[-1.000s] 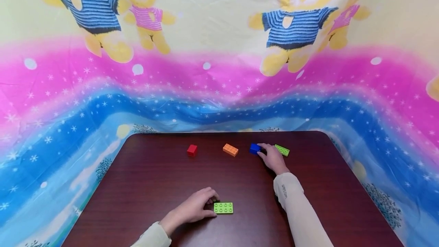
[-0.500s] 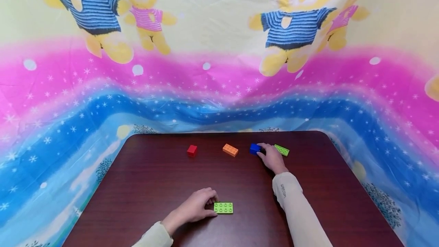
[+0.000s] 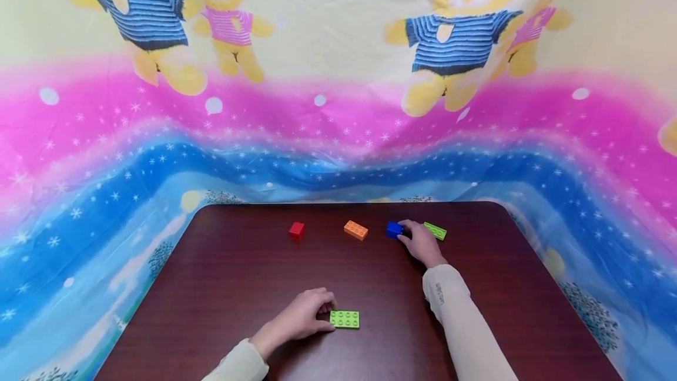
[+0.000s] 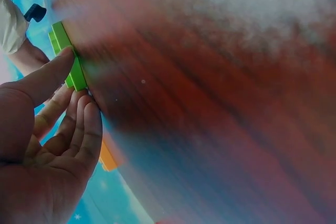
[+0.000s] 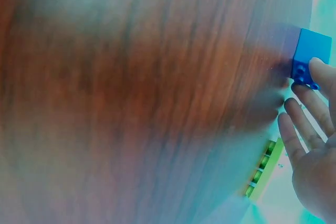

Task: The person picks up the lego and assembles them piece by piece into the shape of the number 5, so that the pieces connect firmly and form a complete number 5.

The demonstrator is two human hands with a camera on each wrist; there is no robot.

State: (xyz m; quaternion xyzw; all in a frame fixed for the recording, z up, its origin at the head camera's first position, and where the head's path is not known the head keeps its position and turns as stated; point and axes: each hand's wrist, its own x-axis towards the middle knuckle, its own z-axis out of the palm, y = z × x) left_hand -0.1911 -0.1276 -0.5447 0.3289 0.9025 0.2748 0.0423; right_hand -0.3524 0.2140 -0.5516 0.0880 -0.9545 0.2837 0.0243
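Note:
My left hand (image 3: 302,315) pinches the left end of a flat lime-green toy building brick (image 3: 345,319), whose two rows of studs face up near the table's front. In the left wrist view the thumb overlaps the green brick (image 4: 78,77) and the fingers curl at its far side. Farther back, my right hand (image 3: 423,244) holds a blue brick (image 3: 393,229) between thumb and index finger. The right wrist view shows the blue brick (image 5: 311,48) with its studs turned towards the palm. The other right fingers are spread loosely.
Along the back of the dark wooden table (image 3: 254,275) lie a red brick (image 3: 297,231) and an orange brick (image 3: 356,230). A second lime-green brick (image 3: 436,231) lies just right of my right hand. A patterned cloth (image 3: 328,122) hangs behind the table.

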